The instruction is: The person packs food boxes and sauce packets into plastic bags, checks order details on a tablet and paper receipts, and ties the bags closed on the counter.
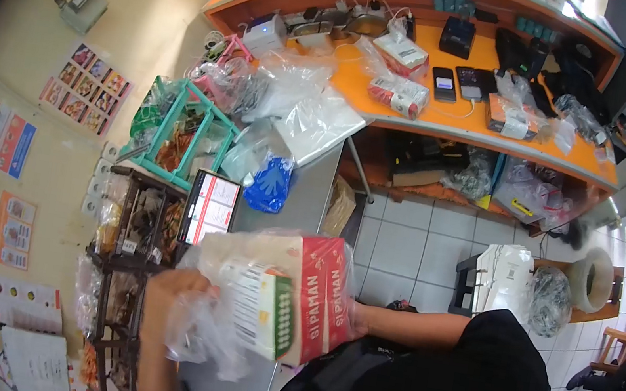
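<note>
Plainly, a red-and-cream paper bag point(323, 293) inside a clear plastic bag point(208, 341) is held in front of the body, over the near part of a metal surface point(305, 206). The plastic's loose end is grasped in the clenched fingers of the left hand point(184, 289), apparently so that it is held gathered. The opposite side is supported by the right hand point(361, 322), probably to bear the weight; its fingers are hidden by the package, so how far they are closed cannot be told. A printed slip point(243, 302) and a green-and-white card point(282, 315) are seen through the plastic.

Beyond the left hand, a lit tablet point(212, 209) is stood upright by the metal surface's left edge, seemingly for easy reading. A blue packet point(269, 185) is laid just beyond it, with plastic sheets point(319, 124) heaped at the far end, presumably within reach. Beside that far left corner a teal crate point(213, 111) is set.

Farther off, a phone point(445, 84) is placed near the front edge of an orange surface point(452, 119), between plastic-wrapped boxes point(399, 96); a black device point(457, 37) is set towards the back edge.
</note>
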A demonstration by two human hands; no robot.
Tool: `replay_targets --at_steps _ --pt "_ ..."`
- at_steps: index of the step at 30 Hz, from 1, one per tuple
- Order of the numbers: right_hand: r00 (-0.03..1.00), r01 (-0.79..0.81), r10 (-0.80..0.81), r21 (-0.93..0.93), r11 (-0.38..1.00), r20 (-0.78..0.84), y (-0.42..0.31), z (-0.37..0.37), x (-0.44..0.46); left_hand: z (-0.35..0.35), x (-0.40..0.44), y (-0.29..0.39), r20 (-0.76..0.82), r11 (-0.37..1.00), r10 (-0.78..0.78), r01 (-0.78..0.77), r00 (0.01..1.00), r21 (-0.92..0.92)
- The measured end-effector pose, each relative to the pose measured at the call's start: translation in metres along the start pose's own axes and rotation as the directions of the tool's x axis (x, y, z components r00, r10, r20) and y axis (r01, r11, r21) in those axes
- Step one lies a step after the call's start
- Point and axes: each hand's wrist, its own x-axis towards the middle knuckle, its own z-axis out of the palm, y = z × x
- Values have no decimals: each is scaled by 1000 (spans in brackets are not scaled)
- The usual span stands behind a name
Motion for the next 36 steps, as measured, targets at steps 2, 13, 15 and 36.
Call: replay_targets --at_steps 2,13,15,36 --pt "1000 11 -11 5 1000 -15 -16 -3 -2 27 2 -9 -18 999 46 -46 999 -13" --pt "755 -37 -192 -333 942 -627 -126 10 -24 170 2 -50 -16 862 -373 340 928 -377" --pt "705 -94 -216 -391 916 -675 -142 -32 -15 180 20 -54 -72 900 -355 320 932 -295" --pt "623 -437 -360 -691 576 -694 -367 -86 -85 322 -115 -122 -133 101 -987 990 87 -102"
